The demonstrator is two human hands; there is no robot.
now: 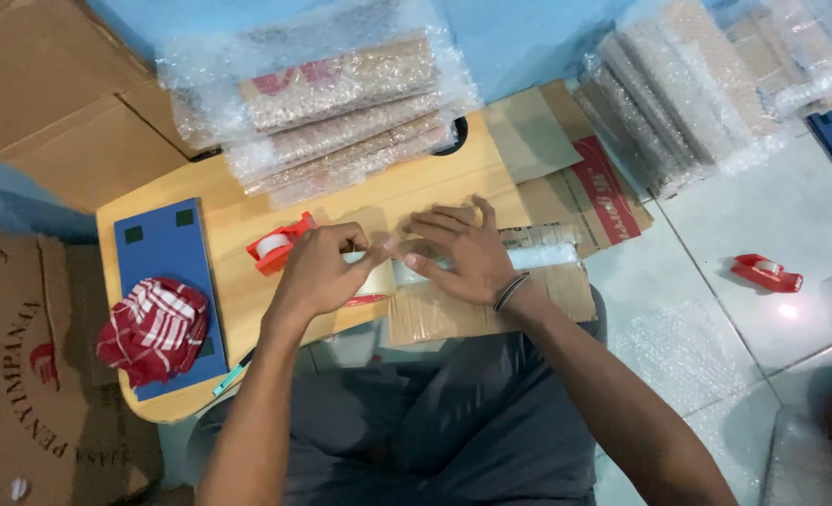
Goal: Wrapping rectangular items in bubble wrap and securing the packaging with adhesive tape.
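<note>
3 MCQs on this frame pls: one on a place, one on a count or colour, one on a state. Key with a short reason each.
1. Where does the red-and-white cloth lie?
A. on the blue board
B. on the floor tiles
C. on the bubble-wrapped stack

2. How many red tape dispensers show?
A. one
B. two
C. three

3. What is the right hand doing?
A. hanging free in the air
B. pressing flat on the cardboard parcel
C. holding scissors

Key: 1 A, the cloth sits on the board's near end, on the wooden table. 2 B, one dispenser on the table beside the left hand, one on the floor. 3 B, its fingers are spread on the parcel while the left hand's grip pinches clear tape.
</note>
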